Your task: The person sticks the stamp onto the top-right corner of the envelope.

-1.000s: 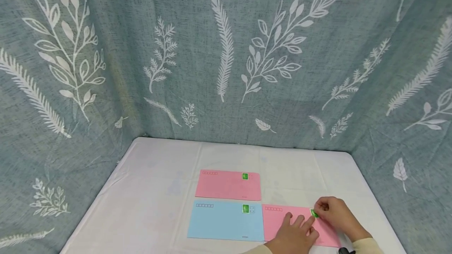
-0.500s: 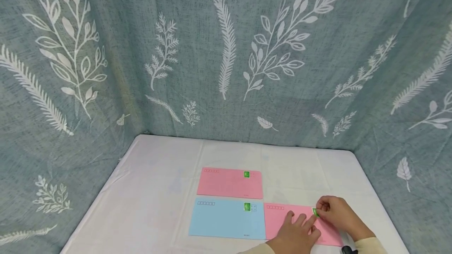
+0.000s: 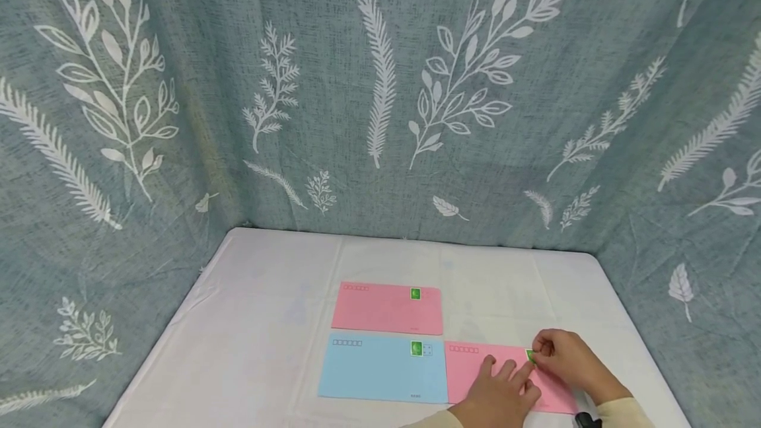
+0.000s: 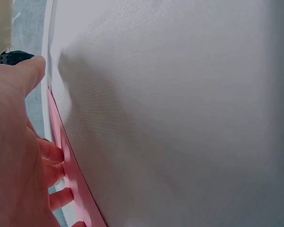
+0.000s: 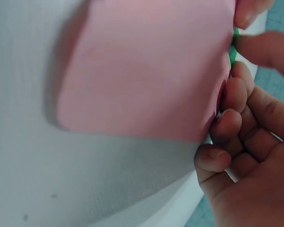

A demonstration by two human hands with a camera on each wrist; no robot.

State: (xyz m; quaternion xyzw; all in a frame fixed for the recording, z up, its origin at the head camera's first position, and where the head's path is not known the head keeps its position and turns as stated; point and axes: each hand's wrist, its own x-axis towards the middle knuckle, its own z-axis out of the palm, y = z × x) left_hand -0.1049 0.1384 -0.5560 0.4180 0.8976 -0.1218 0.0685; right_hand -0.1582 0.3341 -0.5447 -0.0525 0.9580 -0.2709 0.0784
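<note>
A pink envelope (image 3: 460,375) lies on the white table at the right front. My left hand (image 3: 496,396) rests on it with fingers spread, one fingertip at the small green stamp (image 3: 530,355) by the upper right corner. My right hand (image 3: 569,358) pinches that stamp from the right; its other fingers are curled. In the right wrist view, the stamp (image 5: 233,54) shows as a green sliver between thumb and fingertip, mostly hidden. The left wrist view catches my left fingers (image 4: 60,198) on the pink envelope (image 4: 78,189) edge-on.
A blue envelope (image 3: 380,372) with a green stamp adjoins the pink one on its left. Behind it lies another stamped pink envelope (image 3: 380,312). A small black object (image 3: 587,420) is by the right wrist. A patterned curtain (image 3: 333,84) surrounds the table (image 3: 250,335).
Both hands stay at the same place on the pink envelope and stamp. The head view has shifted slightly; nothing is let go or picked up.
</note>
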